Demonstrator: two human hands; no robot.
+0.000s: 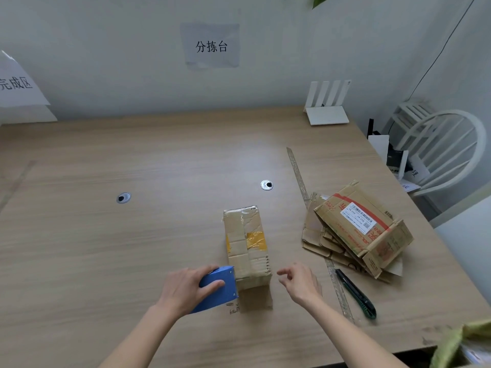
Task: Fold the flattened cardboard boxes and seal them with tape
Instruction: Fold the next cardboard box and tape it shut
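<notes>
My wooden bench (132, 248) has two round metal grommets, one to my left (123, 198) and one nearer the middle (266, 185). A white router (327, 107) with upright antennas stands at the far right corner against the wall. A paper sign (211, 46) with printed characters hangs on the wall ahead, and another sign (18, 83) hangs at far left. A white chair (446, 150) sits beside the bench on my right. A green leaf (320, 0) shows at top.
</notes>
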